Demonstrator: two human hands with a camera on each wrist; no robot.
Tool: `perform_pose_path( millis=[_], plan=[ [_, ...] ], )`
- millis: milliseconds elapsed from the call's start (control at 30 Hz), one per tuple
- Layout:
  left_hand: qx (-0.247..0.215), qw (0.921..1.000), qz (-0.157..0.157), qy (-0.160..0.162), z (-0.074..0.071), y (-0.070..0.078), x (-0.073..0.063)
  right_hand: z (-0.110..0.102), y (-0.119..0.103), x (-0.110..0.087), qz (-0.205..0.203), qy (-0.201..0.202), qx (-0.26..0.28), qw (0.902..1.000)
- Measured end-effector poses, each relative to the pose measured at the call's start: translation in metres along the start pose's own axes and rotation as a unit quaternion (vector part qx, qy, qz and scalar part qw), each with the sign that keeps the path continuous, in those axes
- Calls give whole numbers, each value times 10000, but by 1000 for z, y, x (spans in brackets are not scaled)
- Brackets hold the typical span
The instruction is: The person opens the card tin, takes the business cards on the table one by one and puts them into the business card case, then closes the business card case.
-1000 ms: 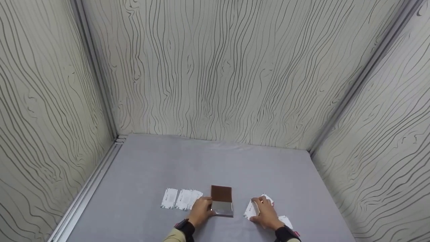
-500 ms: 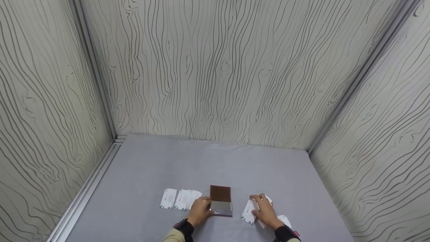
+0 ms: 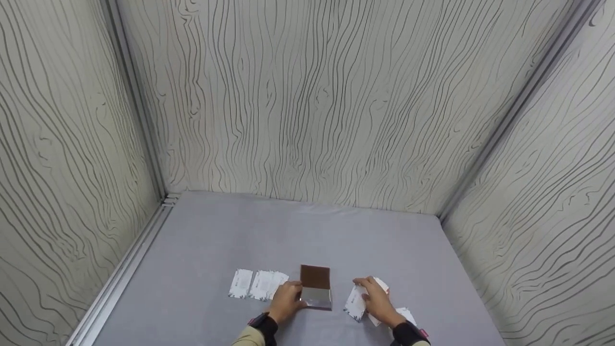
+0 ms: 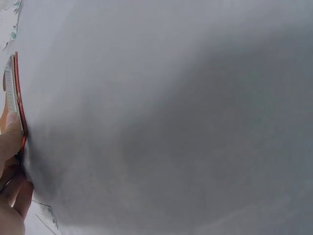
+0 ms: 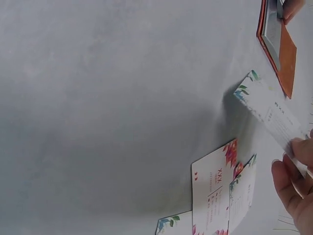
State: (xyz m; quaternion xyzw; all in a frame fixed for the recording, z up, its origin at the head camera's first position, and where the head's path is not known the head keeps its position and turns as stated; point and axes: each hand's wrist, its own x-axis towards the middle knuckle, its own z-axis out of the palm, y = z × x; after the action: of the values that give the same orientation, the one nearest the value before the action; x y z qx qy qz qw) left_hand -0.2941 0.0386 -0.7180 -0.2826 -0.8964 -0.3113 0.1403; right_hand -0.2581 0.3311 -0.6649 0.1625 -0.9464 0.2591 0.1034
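Observation:
An open business card case (image 3: 315, 277), brown on its flap with a shiny metal part, lies on the grey tabletop. My left hand (image 3: 286, 302) grips its left edge, the thumb on the near side; the left wrist view catches only the case's rim (image 4: 19, 98) and some fingers (image 4: 10, 139). To the right, my right hand (image 3: 377, 302) pinches a white business card (image 5: 274, 115) with blue-green leaf corners. That card is tilted, its far end raised over its own shadow. Beneath that hand lie more cards, one with red flowers (image 5: 212, 188) overlapping a leaf-patterned card (image 5: 243, 196).
Left of the case lie a single white card (image 3: 240, 283) and a group of overlapping cards (image 3: 264, 285). Another card (image 3: 406, 315) shows beside my right wrist. Wood-grain panels (image 3: 307, 105) enclose the table, and a metal rail (image 3: 120, 274) runs along its left edge.
My right hand has shifted slightly left with the pinched card, which has slid away from the cards beneath and turned a little. My left hand and the case stay put.

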Motion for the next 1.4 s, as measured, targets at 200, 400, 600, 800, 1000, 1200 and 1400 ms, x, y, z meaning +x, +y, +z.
perform_pose_path(
  millis=[200, 400, 600, 800, 1000, 1200, 1400],
  plan=[
    [-7, 9998, -154, -103, -2, 1, 0, -1, -4, 4, -275, 81, -34, 9996],
    [-27, 10000, -15, -8, -6, 1, 1, -4, -11, 8, -224, 144, 188, 9995],
    [-60, 9993, 283, 239, -4, -1, 0, -6, -17, 14, -220, 539, 582, 9966],
    [-27, 9998, 150, 101, -3, -1, 0, 3, -21, 22, -510, 1115, 680, 9901],
    [-107, 9999, 33, -40, -3, 1, 1, 16, -28, 29, -409, 1040, 959, 9891],
    [-128, 9998, -105, -130, -2, 1, 1, 30, -36, 34, -125, 816, 1175, 9896],
    [-8, 10000, -13, -55, -5, 2, 0, 38, -40, 36, -20, 629, 1182, 9910]
  ],
)
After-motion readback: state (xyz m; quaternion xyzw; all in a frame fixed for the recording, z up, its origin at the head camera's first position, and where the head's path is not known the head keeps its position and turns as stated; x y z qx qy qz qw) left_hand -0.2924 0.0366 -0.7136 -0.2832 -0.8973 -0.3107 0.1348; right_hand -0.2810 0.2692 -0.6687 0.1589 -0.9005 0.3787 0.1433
